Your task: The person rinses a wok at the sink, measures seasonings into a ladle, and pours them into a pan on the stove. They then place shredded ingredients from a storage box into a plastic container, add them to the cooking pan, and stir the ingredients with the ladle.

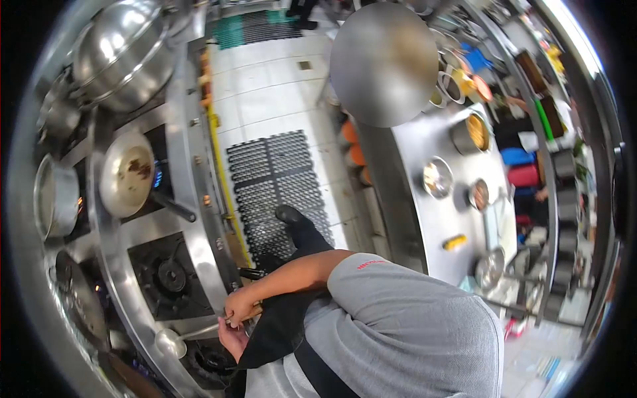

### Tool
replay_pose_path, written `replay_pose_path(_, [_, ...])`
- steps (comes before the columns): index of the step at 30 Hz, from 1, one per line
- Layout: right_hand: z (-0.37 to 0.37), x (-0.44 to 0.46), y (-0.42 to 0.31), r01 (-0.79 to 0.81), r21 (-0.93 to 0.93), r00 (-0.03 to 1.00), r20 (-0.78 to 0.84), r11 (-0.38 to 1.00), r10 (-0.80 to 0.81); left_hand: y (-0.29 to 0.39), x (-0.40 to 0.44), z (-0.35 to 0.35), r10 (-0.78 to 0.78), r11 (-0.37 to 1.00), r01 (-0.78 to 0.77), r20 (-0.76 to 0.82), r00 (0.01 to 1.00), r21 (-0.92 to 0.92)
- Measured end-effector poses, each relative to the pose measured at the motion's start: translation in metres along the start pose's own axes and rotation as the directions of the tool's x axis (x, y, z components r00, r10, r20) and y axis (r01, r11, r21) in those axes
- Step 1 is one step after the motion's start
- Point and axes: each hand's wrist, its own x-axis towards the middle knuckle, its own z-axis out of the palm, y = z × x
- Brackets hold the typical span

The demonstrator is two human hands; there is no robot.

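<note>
A ladle has its metal bowl over the stove edge, its handle running toward my body. My right hand is closed around the wooden-looking end of that handle. Just below it, my left hand has its fingers curled against the same handle near the black apron; part of this hand is hidden. Farther along the stove, a frying pan with dark brown bits in it sits over a blue flame. Its black handle points toward me. Between pan and ladle is a bare burner.
A pot and a large steel vessel stand on the stove. Behind me, a steel counter bears bowls, a deep pot and a yellow item. Black mats lie on the tiled floor. Another person is beyond the counter.
</note>
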Motion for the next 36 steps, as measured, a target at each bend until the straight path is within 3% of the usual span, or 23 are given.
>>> replay_pose_path(2, [0.01, -0.018, 0.03, -0.072, -0.075, 0.988, -0.145, 0.995, 0.06, -0.007, 0.027, -0.036, -0.095, 0.988, 0.091, 0.032, 0.995, 0.122])
replay_pose_path(4, [0.014, -0.061, 0.052, -0.154, -0.187, 0.932, -0.352, 0.97, 0.08, -0.007, 0.037, -0.047, -0.096, 0.957, 0.107, -0.054, 0.994, 0.268])
replay_pose_path(6, [0.011, -0.116, 0.069, -0.357, 0.046, 0.853, -0.392, 0.933, 0.345, 0.003, 0.027, -0.04, -0.057, 0.873, 0.131, -0.169, 0.984, 0.47])
replay_pose_path(7, [0.007, -0.154, 0.057, -0.425, 0.092, 0.77, -0.486, 0.901, 0.413, 0.007, 0.053, -0.062, -0.168, 0.82, 0.202, -0.113, 0.979, 0.536])
replay_pose_path(10, [0.01, -0.242, 0.054, -0.474, 0.292, 0.491, -0.695, 0.831, 0.525, 0.011, 0.042, -0.044, -0.079, 0.861, 0.202, -0.269, 0.96, 0.467])
replay_pose_path(11, [0.014, -0.265, 0.057, -0.488, 0.362, 0.389, -0.725, 0.795, 0.569, 0.013, 0.051, -0.048, -0.086, 0.818, 0.224, -0.272, 0.958, 0.53])
replay_pose_path(12, [0.019, -0.284, 0.061, -0.489, 0.43, 0.29, -0.74, 0.759, 0.606, 0.017, 0.078, -0.082, -0.245, 0.802, 0.296, -0.166, 0.955, 0.519])
replay_pose_path(14, [0.032, -0.314, 0.075, -0.49, 0.494, 0.139, -0.769, 0.718, 0.624, 0.026, 0.122, -0.138, -0.536, 0.719, 0.415, 0.065, 0.842, 0.558])
replay_pose_path(16, [0.049, -0.338, 0.08, -0.469, 0.543, 0.11, -0.747, 0.696, 0.656, 0.033, 0.094, -0.119, -0.39, 0.599, 0.224, 0.036, 0.92, 0.768])
replay_pose_path(18, [0.072, -0.354, 0.086, -0.486, 0.54, 0.149, -0.724, 0.687, 0.674, 0.039, 0.039, -0.055, -0.306, 0.538, 0.104, 0.079, 0.949, 0.836])
replay_pose_path(20, [0.094, -0.363, 0.101, -0.507, 0.525, 0.203, -0.698, 0.684, 0.686, 0.033, -0.038, 0.028, -0.296, 0.601, 0.06, 0.152, 0.943, 0.797])
replay_pose_path(22, [0.121, -0.364, 0.128, -0.536, 0.488, 0.278, -0.669, 0.689, 0.689, 0.013, -0.078, 0.085, -0.25, 0.515, 0.019, 0.129, 0.96, 0.857])
replay_pose_path(23, [0.124, -0.369, 0.129, -0.58, 0.45, 0.36, -0.606, 0.679, 0.709, 0.002, -0.089, 0.106, -0.223, 0.469, -0.002, 0.121, 0.967, 0.883])
replay_pose_path(26, [0.128, -0.381, 0.129, -0.537, 0.45, 0.414, -0.595, 0.713, 0.688, -0.034, -0.089, 0.139, -0.293, 0.482, -0.104, 0.272, 0.916, 0.87])
replay_pose_path(30, [0.107, -0.398, 0.118, -0.442, 0.523, 0.331, -0.66, 0.729, 0.674, -0.074, -0.09, 0.183, -0.386, 0.362, -0.216, 0.357, 0.851, 0.907])
replay_pose_path(33, [0.08, -0.407, 0.131, -0.444, 0.542, 0.314, -0.651, 0.713, 0.691, -0.095, -0.081, 0.22, -0.357, 0.189, -0.496, 0.53, 0.77, 0.848])
replay_pose_path(36, [0.065, -0.411, 0.174, -0.462, 0.591, 0.247, -0.631, 0.662, 0.736, -0.11, -0.057, 0.258, -0.419, 0.349, -0.455, 0.57, 0.706, 0.819])
